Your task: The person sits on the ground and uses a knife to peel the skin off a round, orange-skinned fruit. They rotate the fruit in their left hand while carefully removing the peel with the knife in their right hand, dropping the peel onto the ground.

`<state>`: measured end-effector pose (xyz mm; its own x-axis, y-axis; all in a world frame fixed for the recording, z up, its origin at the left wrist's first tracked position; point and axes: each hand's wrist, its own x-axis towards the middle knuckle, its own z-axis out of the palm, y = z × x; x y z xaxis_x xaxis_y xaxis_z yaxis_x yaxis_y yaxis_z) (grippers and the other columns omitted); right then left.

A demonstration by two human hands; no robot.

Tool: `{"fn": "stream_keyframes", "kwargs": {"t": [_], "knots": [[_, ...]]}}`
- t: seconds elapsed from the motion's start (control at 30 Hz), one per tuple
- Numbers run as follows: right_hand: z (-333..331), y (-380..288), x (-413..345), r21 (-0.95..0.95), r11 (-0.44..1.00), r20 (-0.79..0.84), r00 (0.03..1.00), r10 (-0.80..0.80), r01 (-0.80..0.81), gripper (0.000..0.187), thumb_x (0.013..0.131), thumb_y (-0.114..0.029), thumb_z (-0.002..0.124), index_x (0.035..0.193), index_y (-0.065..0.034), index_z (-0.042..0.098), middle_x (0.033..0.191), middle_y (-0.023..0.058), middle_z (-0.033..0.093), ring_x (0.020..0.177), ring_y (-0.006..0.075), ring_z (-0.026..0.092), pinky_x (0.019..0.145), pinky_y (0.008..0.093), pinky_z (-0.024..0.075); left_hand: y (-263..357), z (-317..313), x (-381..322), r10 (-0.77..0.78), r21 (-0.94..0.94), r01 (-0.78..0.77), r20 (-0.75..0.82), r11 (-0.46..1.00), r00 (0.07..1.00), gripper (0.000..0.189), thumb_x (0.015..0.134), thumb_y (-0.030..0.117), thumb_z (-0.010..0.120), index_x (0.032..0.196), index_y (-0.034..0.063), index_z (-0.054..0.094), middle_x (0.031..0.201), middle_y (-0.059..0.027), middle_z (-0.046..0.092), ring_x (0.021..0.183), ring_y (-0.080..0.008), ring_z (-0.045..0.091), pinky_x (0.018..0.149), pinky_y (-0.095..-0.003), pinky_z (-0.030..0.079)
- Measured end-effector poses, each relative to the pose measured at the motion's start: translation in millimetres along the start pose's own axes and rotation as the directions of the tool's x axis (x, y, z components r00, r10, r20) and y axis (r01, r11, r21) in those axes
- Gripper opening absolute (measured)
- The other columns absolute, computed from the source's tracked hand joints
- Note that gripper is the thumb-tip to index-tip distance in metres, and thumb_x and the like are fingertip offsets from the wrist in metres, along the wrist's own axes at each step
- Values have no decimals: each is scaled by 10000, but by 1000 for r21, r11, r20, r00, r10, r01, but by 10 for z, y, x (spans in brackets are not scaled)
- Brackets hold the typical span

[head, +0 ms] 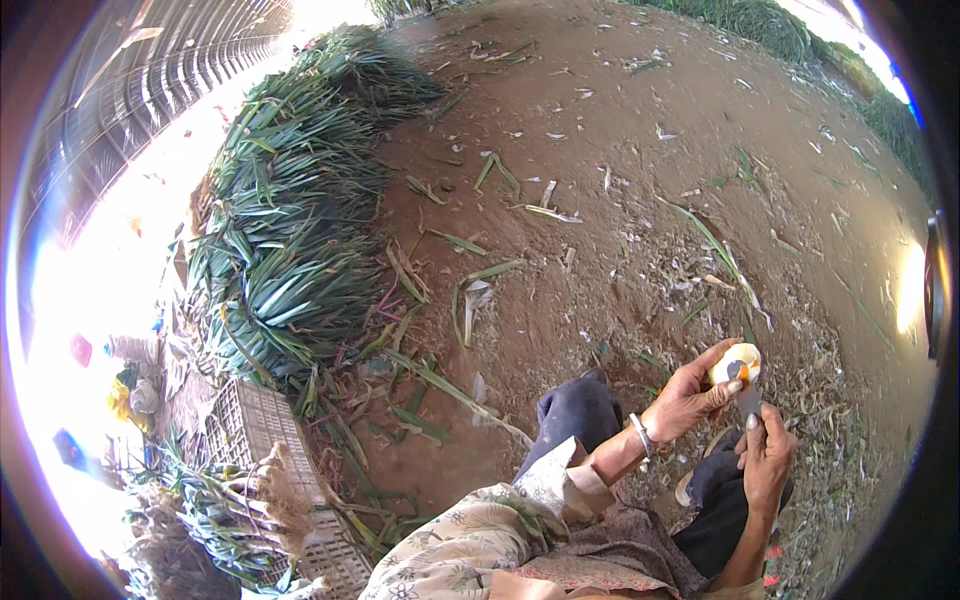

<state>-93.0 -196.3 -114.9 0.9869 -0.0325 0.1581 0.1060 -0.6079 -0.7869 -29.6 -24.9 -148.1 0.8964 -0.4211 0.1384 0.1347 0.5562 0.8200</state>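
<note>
My left hand (694, 397), with a pale bangle at its wrist, holds a small round cream-yellow object (726, 363), probably a roll of tape. Grey and orange patches show at its middle. My right hand (769, 448) is just below, its thumb and fingers closed on a flat greyish strip (748, 401). This strip reaches up to the round object; whether it is tape or a thin blade, I cannot tell. Both hands are above the ground near my dark-clad knees (577, 412).
Leafy green allium bundles (300, 202) form a long heap at left. Plastic crates (270, 420) stand at lower left, with rooted bundles (247, 502) by them. Leaf scraps (484, 300) litter the dirt floor (600, 225). More greens (750, 26) line the far right.
</note>
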Motion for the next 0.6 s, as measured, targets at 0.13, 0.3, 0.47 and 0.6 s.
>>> {"fn": "stream_keyframes", "kwargs": {"t": [0.13,0.3,0.47,0.6], "knots": [[17,17,22,6,1000,36,999,-20,20,198,980,-158,503,1069,-1,585,530,16,487,405,73,425,392,256,319,-38,33,-19,12,-40,-13,-34,999,999,693,913,262,637,1466,56,274,969,9,563,674,-42,470,541,-195,420],[-109,-79,73,211,960,210,968,139,-184,182,959,-98,515,1088,10,583,578,25,528,418,75,460,392,236,353,-46,64,-12,72,-6,-73,-79,997,994,698,912,270,649,1466,64,278,1013,15,574,664,-32,482,536,-186,420],[-142,81,151,366,889,345,927,145,-275,173,959,-118,503,1051,17,558,586,31,538,407,70,438,368,223,346,132,-3,6,-34,-4,34,-33,999,999,704,858,159,714,1439,49,332,1240,-20,551,1123,-127,508,944,-294,441],[-218,11,222,430,879,383,923,31,-208,188,979,-94,486,1104,22,564,592,34,578,404,41,455,357,194,358,119,-32,8,-13,-256,4,-36,967,999,597,812,205,754,1316,61,469,1130,-87,608,872,-156,625,693,-298,555]]}}
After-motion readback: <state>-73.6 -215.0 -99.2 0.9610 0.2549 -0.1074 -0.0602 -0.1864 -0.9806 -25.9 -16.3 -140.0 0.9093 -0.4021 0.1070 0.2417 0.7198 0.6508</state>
